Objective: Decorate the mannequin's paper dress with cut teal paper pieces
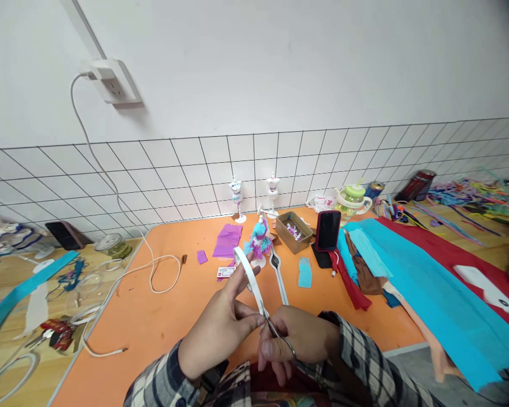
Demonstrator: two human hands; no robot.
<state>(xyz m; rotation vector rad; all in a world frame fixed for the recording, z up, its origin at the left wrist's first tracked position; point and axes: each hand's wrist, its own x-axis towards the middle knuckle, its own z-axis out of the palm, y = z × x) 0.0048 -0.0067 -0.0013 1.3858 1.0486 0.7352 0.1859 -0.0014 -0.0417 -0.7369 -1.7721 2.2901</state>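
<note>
My left hand (220, 325) holds a roll of white tape (254, 285), seen nearly edge-on, with fingers inside the ring and the thumb pressing near its lower end. In my right hand (299, 336) is a pair of small metal scissors (285, 341), their tips at the tape beside my left thumb. Just beyond my hands, a small dress form (259, 237) wears blue and purple fabric. Two more white dress forms (236, 198) stand behind it by the wall. A white strap-like piece (279, 271) with a dark diamond-shaped centre lies beyond my right hand.
Purple cloth (228, 240) and a small box (226, 273) lie on the orange table (165, 322). A cardboard box (294, 240), a phone on a stand (328, 232) and a pitcher (353, 199) stand right. Blue fabric (432, 282) overhangs the right edge; a white cable (119, 274) crosses left.
</note>
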